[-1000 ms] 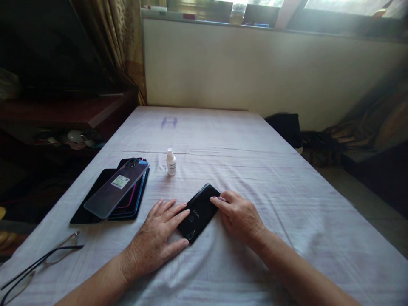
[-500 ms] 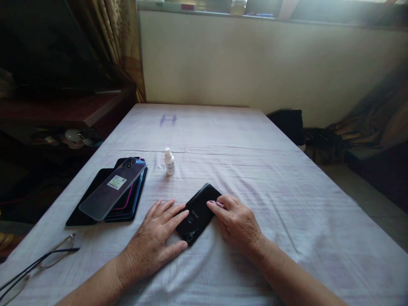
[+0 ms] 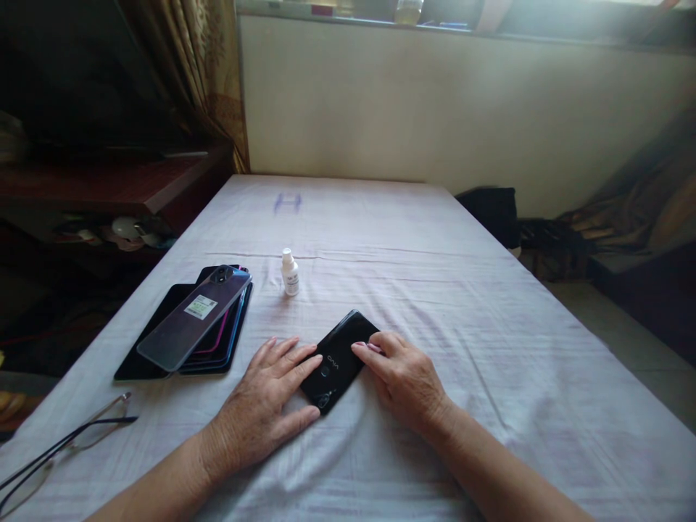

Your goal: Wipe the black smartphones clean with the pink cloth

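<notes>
A black vivo smartphone lies back side up on the cloth, set at a slant, its camera end toward me. My left hand rests flat with fingers spread, the fingertips and thumb touching the phone's left edge and camera end. Over the phone's right edge, my right hand is closed in a pinch, thumb and index finger together above the back cover. Whatever sits in that pinch is too small and hidden to name. Beyond the phone a small white bottle with a white cap stands upright.
To the left lies a pile of phones and tablets, topped by a purple-grey phone with a white label. Eyeglasses rest at the near left edge. A pale striped cloth covers the surface. A dark red wooden desk adjoins at left.
</notes>
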The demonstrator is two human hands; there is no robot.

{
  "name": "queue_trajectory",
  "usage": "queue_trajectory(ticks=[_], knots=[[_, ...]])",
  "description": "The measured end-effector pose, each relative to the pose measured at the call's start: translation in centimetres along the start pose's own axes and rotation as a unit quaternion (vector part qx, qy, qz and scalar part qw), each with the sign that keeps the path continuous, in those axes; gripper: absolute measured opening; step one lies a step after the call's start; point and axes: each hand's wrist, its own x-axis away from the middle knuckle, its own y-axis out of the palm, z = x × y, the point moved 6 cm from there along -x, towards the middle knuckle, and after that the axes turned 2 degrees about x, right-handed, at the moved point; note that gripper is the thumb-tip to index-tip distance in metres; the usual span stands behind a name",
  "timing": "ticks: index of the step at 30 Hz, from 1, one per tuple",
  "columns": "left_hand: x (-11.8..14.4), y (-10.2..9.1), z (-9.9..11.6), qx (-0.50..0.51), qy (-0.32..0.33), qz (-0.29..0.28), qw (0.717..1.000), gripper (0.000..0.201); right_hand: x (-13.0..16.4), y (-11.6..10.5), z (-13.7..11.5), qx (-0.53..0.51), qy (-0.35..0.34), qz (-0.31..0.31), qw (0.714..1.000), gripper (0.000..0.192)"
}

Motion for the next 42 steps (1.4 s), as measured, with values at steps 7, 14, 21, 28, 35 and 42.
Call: queue_trajectory(ticks=[7,14,21,28,35,42], knots=[[0.0,0.2,0.0,-0.003,0.002,-0.002,1.0,0.061,0.0,-0.1,0.3,0.02,0.012,0.005,1.0,0.032],[0.0,0.1,0.0,-0.003,0.002,-0.004,1.0,0.06,-0.2,0.0,0.3,0.017,0.01,0.003,1.0,0.032],[0.0,0.1,0.0,0.0,0.002,-0.002,1.0,0.061,-0.4,0.0,-0.8,0.024,-0.008,0.005,1.0,0.027],[0.0,0.1,0.0,0.003,0.002,0.0,1.0,0.06,-0.5,0.1,0.5,0.03,0.021,0.008,0.999,0.032],[0.0,0.1,0.1,0.004,0.006,0.004,1.0,0.061,-1.0,0.2,-0.8,0.041,0.016,-0.034,0.998,0.027],[0.1,0.1,0.0,0.002,0.006,0.011,1.0,0.06,-1.4,0.4,-0.6,0.031,0.034,-0.047,0.998,0.029]])
